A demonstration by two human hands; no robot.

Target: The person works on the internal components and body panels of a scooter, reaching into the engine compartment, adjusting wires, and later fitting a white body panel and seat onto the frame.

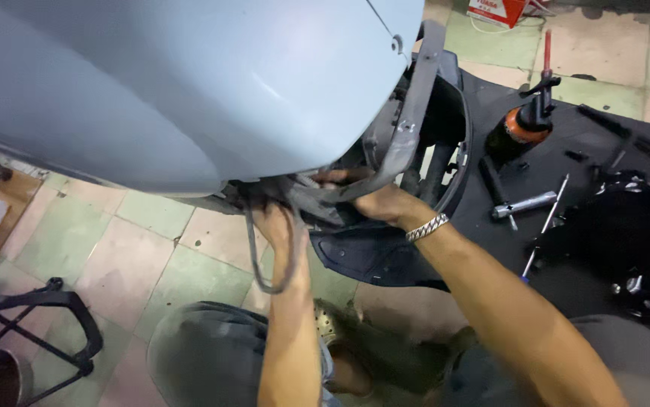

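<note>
A large pale blue-grey scooter body panel (189,83), smooth and curved, is filling the upper left of the view and tilting over the floor. Just beneath its lower edge, a dark grey plastic frame piece (408,128) is curving down along the panel's right rim and bending under it. Below the panel, a grey cable (261,260) is hanging in a loop, running up into the dark parts under the panel's edge. A dark navy inner cover (370,256) is lying just below the frame piece, tilted, under the panel's right side.
</note>
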